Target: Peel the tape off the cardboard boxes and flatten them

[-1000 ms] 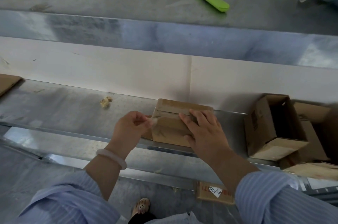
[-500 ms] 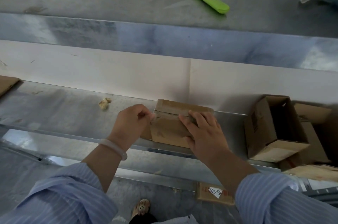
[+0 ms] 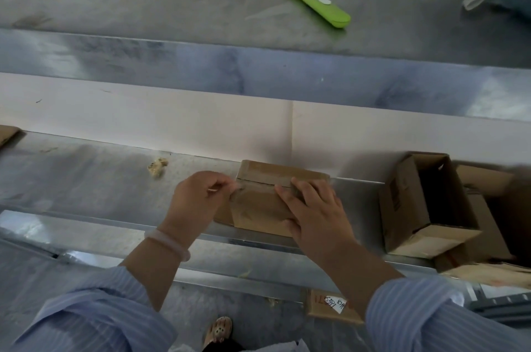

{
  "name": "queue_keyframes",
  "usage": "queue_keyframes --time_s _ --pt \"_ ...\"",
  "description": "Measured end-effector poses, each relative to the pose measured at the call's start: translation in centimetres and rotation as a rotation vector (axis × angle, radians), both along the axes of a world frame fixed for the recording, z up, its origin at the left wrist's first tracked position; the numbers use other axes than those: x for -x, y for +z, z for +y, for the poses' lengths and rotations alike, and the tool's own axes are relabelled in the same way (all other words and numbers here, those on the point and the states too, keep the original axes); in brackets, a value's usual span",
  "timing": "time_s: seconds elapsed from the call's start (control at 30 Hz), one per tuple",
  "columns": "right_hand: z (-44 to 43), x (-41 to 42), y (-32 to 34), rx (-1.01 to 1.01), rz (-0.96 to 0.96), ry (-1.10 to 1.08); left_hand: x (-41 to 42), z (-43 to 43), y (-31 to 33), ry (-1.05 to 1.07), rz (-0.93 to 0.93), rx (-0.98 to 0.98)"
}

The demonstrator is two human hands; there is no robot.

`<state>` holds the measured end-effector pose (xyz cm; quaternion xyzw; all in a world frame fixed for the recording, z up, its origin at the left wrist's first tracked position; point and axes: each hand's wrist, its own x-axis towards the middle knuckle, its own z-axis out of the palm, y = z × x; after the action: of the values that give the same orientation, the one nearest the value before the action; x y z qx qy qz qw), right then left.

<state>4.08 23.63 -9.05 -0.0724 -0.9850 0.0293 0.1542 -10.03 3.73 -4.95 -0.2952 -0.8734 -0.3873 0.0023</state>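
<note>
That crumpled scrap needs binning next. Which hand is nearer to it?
Left. The left hand, pinching tape at the box's left end, is just right of the scrap; the right hand rests farther right, on that box.

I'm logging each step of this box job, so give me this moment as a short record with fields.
left hand: pinches the tape at the small box's left end
right hand: flat on the small box, fingers straight, pressing it down
small box: closed, on the lower shelf
open box: right of the small box, flaps open
green cutter: on the upper shelf, untouched
crumpled scrap: on the lower shelf, left of the hands
</note>
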Motion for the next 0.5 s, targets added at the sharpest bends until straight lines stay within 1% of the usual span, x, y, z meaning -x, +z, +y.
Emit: queue_keyframes --time_s 0.1,0.23,0.27,0.37,0.5 --pt "0.0 0.0 -0.1 0.005 0.002 0.004 1.1 -1.2 0.4 -0.165 0.014 0.112" --pt "0.1 0.0 -0.1 0.011 0.016 0.001 1.7 -0.6 0.6 -0.143 -0.102 0.150" --pt "0.1 -0.1 -0.1 0.013 0.021 0.002 1.9 -0.4 0.6 -0.141 -0.104 0.168" --pt "0.1 -0.1 -0.1 0.017 0.025 0.010 1.8 -0.3 0.5 -0.123 -0.023 0.223" --pt "0.4 -0.3 -0.1 0.040 0.029 0.026 1.0 -0.1 -0.3 -0.113 0.120 0.189"
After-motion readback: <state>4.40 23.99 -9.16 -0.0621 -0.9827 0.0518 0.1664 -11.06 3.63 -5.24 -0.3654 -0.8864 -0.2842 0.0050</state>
